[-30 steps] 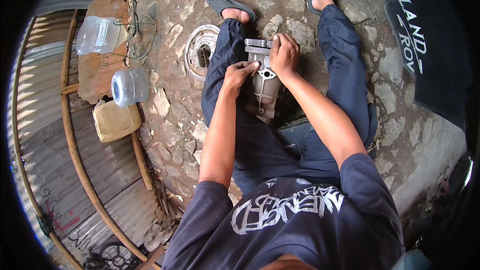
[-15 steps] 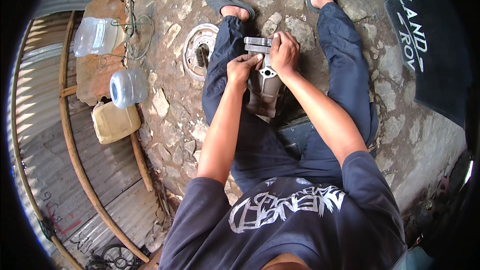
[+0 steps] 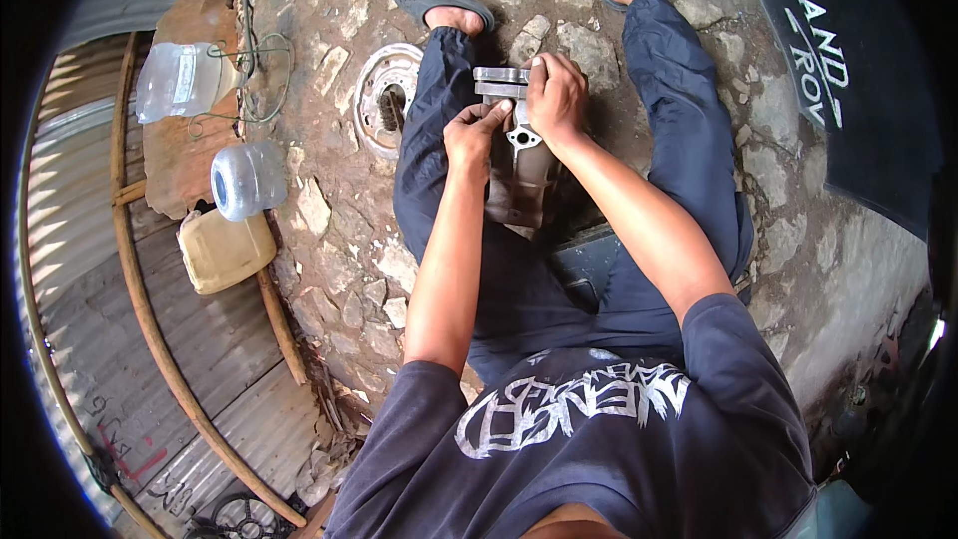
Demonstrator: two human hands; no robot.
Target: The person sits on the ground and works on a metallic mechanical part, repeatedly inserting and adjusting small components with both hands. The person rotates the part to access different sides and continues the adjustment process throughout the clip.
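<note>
A grey cast-metal housing stands between my legs, with a thick flat flange at its far end. A thin dark gap runs across the flange. On the near side of it is a small pale port face with holes. My left hand is closed at the housing's left side, thumb pressed near the flange and fingers curled. The right hand wraps over the flange's right end, fingers bent down on the metal. Whatever lies under my fingers is hidden.
A metal wheel rim lies left of my leg on uneven stone ground. Two clear plastic jugs and a yellowish jerrycan stand farther left by a corrugated wall. A dark lettered panel lies at the right.
The view has shifted slightly, so the scene sits a little to the left. Both hands keep their places on the housing, with only small finger movement.
</note>
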